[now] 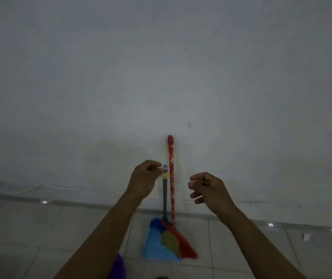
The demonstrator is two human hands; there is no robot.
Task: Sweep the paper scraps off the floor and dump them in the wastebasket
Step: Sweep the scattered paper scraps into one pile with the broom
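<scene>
Broom (171, 158), dustpan (157, 244) lean at floor's (40, 228) far edge. Look light; sticks hard, smooth. Left hand (144, 180) at dustpan top, grip blurry, cannot tell. Right hand (207, 190) loose, empty, near broom middle.

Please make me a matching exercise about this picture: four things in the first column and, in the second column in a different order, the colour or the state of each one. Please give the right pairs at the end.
Column one
1. broom handle
2. dustpan scoop
3. paper scraps
4. right hand

Column two
a. white
b. holds nothing, fingers loosely curled
c. red-orange with white flowers
d. blue

Right pairs: 1-c, 2-d, 3-a, 4-b.
</scene>
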